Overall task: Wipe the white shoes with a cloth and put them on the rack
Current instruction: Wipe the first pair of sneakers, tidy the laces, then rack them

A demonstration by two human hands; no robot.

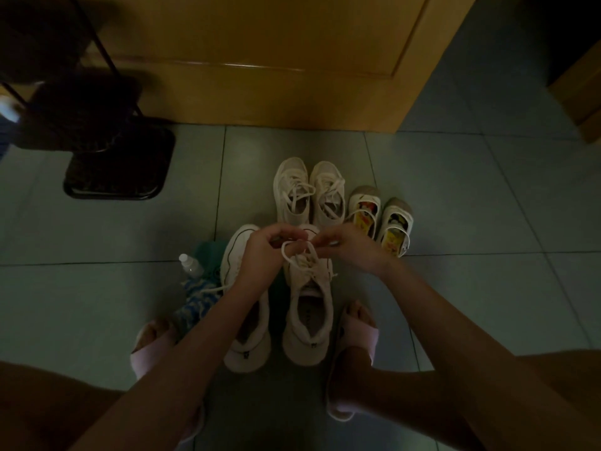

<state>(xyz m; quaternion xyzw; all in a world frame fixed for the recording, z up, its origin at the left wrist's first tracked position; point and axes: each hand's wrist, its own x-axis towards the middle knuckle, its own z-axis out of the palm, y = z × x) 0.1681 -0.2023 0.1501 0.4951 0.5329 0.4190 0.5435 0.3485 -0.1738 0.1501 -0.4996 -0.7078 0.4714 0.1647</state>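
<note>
Here both hands, left (263,252) and right (349,247), pinch the lace (294,252) above the white shoe (309,307).

Head view (wide-angle) faces steeply down, close above floor (97,242).

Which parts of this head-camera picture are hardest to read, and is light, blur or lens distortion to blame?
Head view: dim throughout; the rack, upper left, is near-black and smeared; floor lines bow toward the edges, wide-angle distortion; a thin glare streak crosses the door; left hand and right hand on the lace read clearly.
</note>
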